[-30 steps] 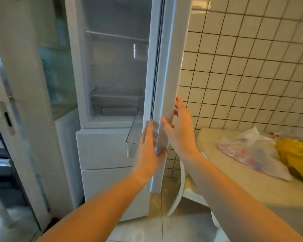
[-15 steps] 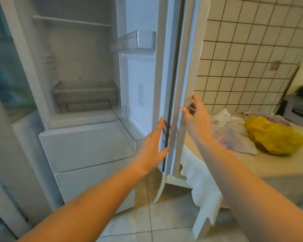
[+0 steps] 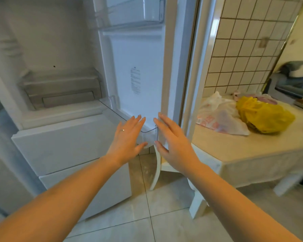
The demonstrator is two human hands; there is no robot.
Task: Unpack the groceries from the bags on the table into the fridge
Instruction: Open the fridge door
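Both hands have let go of the door edge since a moment ago, and the tall white fridge door point(image 3: 140, 67) now stands wide open. Inside the white fridge point(image 3: 47, 55) the shelves look bare, so no food is put away yet. Each grip holds nothing: the left hand point(image 3: 128, 138) and the right hand point(image 3: 171, 140) are flat with straight fingers, just by the clear door bin point(image 3: 147, 126). Well to the right, away from both hands, the white plastic bag point(image 3: 220, 117) and yellow plastic bag point(image 3: 264, 117) lie full on the beige counter point(image 3: 262, 147), touching.

fridge door point(image 3: 140, 72) cut off at top, door label point(image 3: 135, 79) print unreadable, yellow bag point(image 3: 264, 116) contents hidden
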